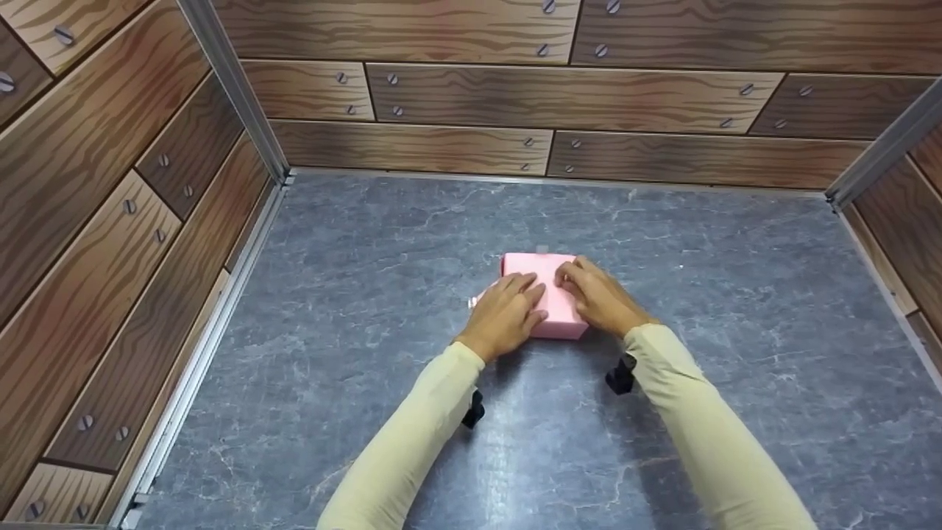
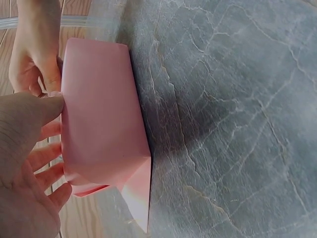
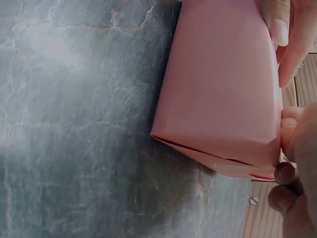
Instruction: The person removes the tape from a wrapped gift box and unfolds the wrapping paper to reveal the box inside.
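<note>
Noting pink paper-wrapped box on grey marbled surface, beneath left hand with relaxed fingers across top and right hand with bent fingers at right edge; cannot tell whether pinching.

Text: none can be read | labels, brands, numbers, signs: none can be read | pink box, toward 4 o'clock from centre: no print made out | plank-patterned wall, 12 o'clock: no lettering made out
</note>
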### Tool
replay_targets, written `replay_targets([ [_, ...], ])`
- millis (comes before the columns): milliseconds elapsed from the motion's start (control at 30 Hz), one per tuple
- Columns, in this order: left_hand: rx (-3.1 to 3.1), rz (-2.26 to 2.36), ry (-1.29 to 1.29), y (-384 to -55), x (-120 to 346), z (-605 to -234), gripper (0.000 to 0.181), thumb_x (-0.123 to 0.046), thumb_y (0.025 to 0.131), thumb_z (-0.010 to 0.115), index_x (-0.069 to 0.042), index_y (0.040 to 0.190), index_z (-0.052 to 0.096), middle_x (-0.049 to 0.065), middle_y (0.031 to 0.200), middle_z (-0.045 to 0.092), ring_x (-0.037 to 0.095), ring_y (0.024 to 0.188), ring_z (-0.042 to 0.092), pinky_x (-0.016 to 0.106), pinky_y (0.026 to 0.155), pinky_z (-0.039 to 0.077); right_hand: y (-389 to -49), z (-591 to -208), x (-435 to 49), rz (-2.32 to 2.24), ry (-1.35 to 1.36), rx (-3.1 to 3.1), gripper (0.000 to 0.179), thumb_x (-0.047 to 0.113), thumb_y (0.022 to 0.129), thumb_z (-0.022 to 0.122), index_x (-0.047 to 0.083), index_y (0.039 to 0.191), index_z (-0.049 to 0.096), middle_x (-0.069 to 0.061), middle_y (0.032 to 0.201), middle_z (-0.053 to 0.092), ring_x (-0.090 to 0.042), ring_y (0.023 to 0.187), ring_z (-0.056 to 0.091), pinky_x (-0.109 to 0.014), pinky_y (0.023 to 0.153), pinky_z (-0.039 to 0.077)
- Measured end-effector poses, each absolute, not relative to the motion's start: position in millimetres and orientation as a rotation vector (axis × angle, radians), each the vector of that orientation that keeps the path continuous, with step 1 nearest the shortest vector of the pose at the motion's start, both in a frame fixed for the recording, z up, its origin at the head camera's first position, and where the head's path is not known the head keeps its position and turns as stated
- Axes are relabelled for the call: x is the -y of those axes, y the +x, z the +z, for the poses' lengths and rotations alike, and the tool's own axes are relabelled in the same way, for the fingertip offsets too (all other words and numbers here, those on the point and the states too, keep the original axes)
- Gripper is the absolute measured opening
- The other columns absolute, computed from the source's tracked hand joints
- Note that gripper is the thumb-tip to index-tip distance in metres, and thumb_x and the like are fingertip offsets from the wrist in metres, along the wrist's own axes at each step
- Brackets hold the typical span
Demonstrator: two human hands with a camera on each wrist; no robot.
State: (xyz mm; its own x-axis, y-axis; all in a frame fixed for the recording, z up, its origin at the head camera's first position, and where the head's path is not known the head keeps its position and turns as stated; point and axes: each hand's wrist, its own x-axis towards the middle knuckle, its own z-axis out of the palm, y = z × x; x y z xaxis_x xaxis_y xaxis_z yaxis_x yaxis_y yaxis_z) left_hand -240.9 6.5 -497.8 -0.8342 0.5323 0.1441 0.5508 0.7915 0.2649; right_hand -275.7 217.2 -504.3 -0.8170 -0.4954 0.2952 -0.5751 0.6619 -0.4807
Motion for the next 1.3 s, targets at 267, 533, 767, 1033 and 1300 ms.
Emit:
replay_targets([
  [267,2.935,-0.464,-0.889,-241.4,-7.4,-495.7,0.048,-0.035,0.105,0.054,-0.01,0.146,0.055,0.011,0.152,0.049,0.027,0.141,0.043,0.039,0.119,0.03,-274.6,-501.8,-222.5,0.978,0.881,2.68,0.022,-0.009,0.091,0.063,-0.002,0.109,0.073,-0.014,0.094,0.059,-0.027,0.083,0.058,-0.042,0.075,0.05],
  [533,2.943,-0.463,-0.887,-241.4,-8.5,-496.1,0.048,-0.035,0.105,0.054,-0.01,0.147,0.055,0.01,0.153,0.048,0.026,0.142,0.042,0.038,0.119,0.029,-276.0,-503.1,-221.6,0.929,0.888,2.605,0.009,-0.007,0.087,0.071,-0.001,0.093,0.076,-0.011,0.088,0.062,-0.026,0.079,0.06,-0.041,0.072,0.051],
  [767,2.92,-0.465,-0.899,-240.0,-10.3,-497.3,0.047,-0.035,0.105,0.054,-0.01,0.145,0.056,0.01,0.151,0.05,0.026,0.14,0.044,0.039,0.118,0.033,-275.4,-504.1,-220.2,0.891,0.837,2.656,0.005,-0.004,0.093,0.066,0.001,0.093,0.067,-0.011,0.091,0.057,-0.027,0.08,0.058,-0.044,0.074,0.051],
  [1033,2.931,-0.445,-0.891,-240.5,-8.8,-496.8,0.048,-0.036,0.105,0.053,-0.011,0.146,0.055,0.01,0.153,0.049,0.026,0.141,0.043,0.039,0.119,0.031,-274.0,-503.4,-224.8,1.11,0.7,2.688,0.004,-0.005,0.094,0.062,-0.002,0.092,0.062,-0.015,0.093,0.061,-0.029,0.088,0.059,-0.044,0.081,0.048],
  [1300,2.932,-0.455,-0.881,-240.3,-7.3,-497.2,0.049,-0.036,0.105,0.053,-0.011,0.147,0.054,0.01,0.153,0.048,0.027,0.142,0.043,0.039,0.119,0.03,-271.9,-494.2,-209.1,1.067,0.571,2.761,0.014,0.009,0.091,0.073,0.0,0.087,0.063,-0.01,0.081,0.062,-0.023,0.075,0.057,-0.035,0.069,0.046],
])
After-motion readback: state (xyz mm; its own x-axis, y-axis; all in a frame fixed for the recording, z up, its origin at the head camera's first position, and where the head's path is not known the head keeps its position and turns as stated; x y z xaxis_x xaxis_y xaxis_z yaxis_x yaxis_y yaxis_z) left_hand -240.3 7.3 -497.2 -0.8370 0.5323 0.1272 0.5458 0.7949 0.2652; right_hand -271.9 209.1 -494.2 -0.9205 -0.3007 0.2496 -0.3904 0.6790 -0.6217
